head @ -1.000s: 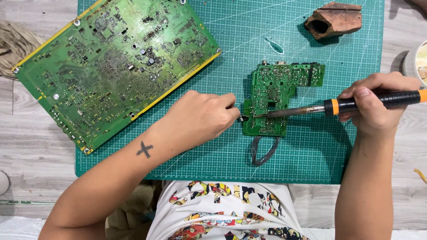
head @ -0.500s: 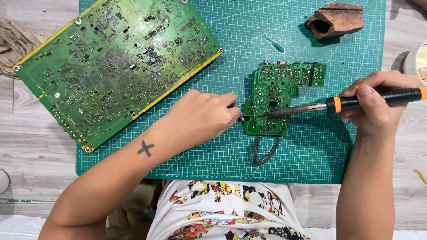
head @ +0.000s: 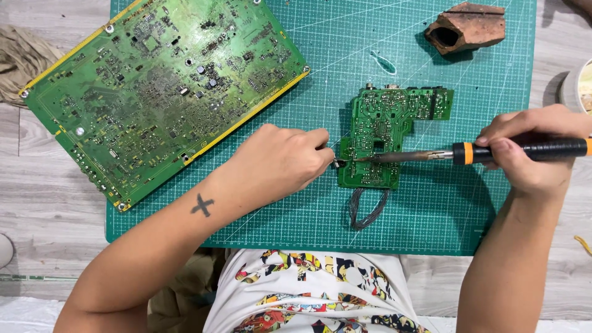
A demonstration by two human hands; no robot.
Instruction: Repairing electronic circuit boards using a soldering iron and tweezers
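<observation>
A green cutting mat point(head: 431, 216) is covering the wooden table; a large circuit board point(head: 154, 92) is lying across its upper left corner, well apart from the work; a brown clay holder point(head: 468, 28) is sitting at the upper right. The small circuit board point(head: 385, 132) is lying flat near the mat's middle, a grey wire bundle point(head: 367, 209) trailing from its lower edge; it is looking light, stiff and fragile, best gripped by its bare edges. The right hand point(head: 530, 154) is closing around a soldering iron point(head: 493, 153), its tip resting on the board's left part; the left hand point(head: 277, 163) is pinching a small metal tool point(head: 337, 163) against the board's left edge.
</observation>
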